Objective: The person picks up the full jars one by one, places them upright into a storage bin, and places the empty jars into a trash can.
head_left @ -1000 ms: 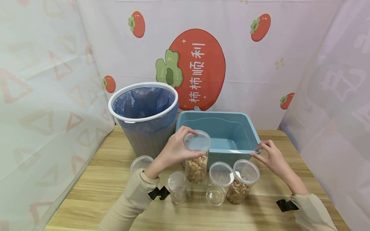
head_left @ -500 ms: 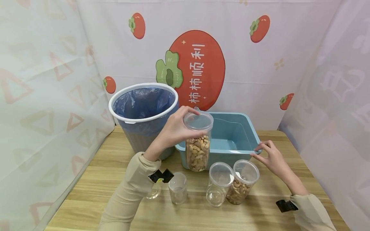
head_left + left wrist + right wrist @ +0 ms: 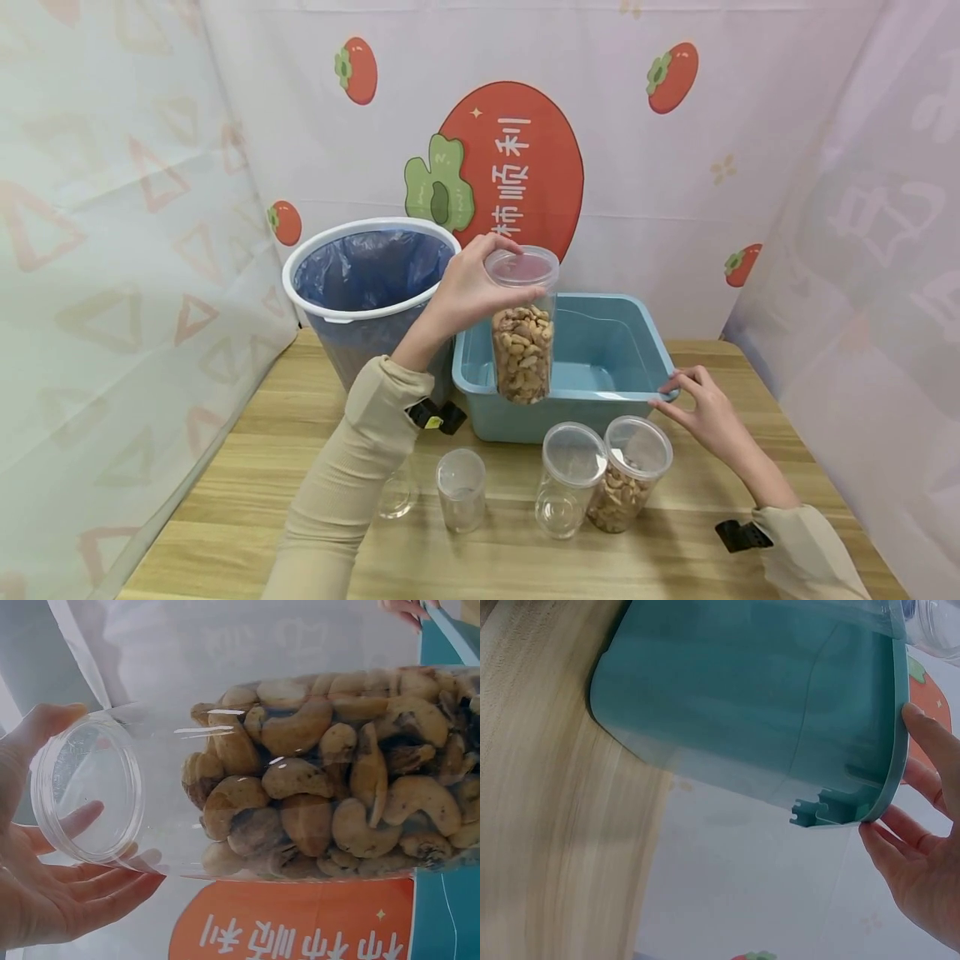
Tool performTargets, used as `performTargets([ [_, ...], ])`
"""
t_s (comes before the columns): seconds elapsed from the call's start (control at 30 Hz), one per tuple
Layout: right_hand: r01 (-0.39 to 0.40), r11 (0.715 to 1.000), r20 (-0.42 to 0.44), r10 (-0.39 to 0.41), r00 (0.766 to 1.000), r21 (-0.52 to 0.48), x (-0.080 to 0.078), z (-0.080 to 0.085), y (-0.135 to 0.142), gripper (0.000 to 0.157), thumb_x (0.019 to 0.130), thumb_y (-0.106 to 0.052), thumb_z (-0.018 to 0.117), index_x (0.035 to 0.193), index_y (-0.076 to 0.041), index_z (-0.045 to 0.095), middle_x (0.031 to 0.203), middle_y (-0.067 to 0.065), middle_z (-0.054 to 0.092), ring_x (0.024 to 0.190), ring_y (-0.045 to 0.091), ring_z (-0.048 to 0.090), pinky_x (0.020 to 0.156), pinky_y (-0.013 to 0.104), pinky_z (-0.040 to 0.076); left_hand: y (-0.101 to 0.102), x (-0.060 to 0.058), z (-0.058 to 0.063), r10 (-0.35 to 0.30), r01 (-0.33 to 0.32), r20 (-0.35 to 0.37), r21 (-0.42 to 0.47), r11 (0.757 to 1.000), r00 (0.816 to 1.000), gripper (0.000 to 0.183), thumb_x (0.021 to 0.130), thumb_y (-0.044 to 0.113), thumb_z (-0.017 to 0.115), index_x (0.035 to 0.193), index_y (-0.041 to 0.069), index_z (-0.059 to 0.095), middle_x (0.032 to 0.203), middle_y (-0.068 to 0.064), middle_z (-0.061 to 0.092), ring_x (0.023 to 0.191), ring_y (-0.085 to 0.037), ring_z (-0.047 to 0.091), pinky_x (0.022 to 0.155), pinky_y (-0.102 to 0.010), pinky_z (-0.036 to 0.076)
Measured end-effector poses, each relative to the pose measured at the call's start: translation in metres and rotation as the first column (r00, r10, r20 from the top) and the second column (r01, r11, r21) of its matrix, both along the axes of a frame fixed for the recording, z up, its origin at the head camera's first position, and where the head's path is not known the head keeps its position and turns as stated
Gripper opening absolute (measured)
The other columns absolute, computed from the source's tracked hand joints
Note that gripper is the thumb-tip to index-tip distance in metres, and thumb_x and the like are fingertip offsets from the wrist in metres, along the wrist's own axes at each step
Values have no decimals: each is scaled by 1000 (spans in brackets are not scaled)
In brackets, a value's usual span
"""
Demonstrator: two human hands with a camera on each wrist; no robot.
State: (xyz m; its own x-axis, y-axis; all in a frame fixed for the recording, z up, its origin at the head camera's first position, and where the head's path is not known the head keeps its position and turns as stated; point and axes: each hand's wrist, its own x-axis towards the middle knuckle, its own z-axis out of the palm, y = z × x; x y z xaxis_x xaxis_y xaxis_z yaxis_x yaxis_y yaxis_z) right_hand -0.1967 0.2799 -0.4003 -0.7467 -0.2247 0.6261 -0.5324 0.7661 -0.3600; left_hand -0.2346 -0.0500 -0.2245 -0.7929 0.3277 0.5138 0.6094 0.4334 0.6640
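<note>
Fingers and thumb of the left hand (image 3: 474, 287) grip the lidded top of a clear jar of cashews (image 3: 522, 357), roughly upright at the centre of the frame, overlapping the tub's left part. At centre right, the right hand (image 3: 708, 410) pinches the lower right rim corner of the blue-green tub (image 3: 525, 423). Lower centre: a nut-free lidded jar (image 3: 574, 457) beside a second nut jar (image 3: 621, 496). Upper left of centre: a lined bin (image 3: 337, 333).

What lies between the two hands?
In the head view: the nut jar, held by the left hand, then the tub, held by the right hand.
</note>
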Motion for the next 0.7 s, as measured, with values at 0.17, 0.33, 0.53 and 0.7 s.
performTargets([
  [0.17, -3, 1000, 13, 3, 1000, -7, 1, 0, -1, 23, 61, -2, 76, 76, -3, 59, 87, 13, 47, 96, 40, 49, 73, 49, 39, 4, -16, -4, 53, -53, -7, -10, 999, 999, 50, 66, 36, 75, 104, 10, 55, 102, -3, 54, 93, -13, 49, 75, -29, 43],
  [0.33, -5, 1000, 8, 5, 1000, -8, 1, 1, -2, 24, 60, 0, 76, 77, -2, 59, 87, 14, 47, 95, 41, 48, 74, 50, 39, 7, -33, -12, 90, -89, 13, -24, 996, 996, 51, 66, 37, 75, 103, 10, 54, 102, -4, 52, 92, -15, 49, 74, -30, 42],
  [0.53, 2, 1000, 6, -2, 1000, -4, 1, 1, -1, 24, 59, 1, 76, 77, -2, 59, 87, 14, 47, 95, 41, 49, 74, 50, 39, 8, -53, -30, 134, -127, 73, -86, 988, 988, 54, 66, 39, 74, 105, 8, 53, 103, -8, 50, 91, -17, 49, 74, -31, 43],
  [0.7, 5, 1000, 15, -4, 1000, -4, 1, 1, -1, 23, 60, 0, 75, 76, -2, 58, 88, 15, 47, 96, 42, 48, 74, 52, 39, 8, -66, -47, 154, -139, 93, -143, 980, 984, 56, 66, 40, 73, 107, 7, 53, 102, -10, 50, 89, -19, 50, 73, -31, 44],
])
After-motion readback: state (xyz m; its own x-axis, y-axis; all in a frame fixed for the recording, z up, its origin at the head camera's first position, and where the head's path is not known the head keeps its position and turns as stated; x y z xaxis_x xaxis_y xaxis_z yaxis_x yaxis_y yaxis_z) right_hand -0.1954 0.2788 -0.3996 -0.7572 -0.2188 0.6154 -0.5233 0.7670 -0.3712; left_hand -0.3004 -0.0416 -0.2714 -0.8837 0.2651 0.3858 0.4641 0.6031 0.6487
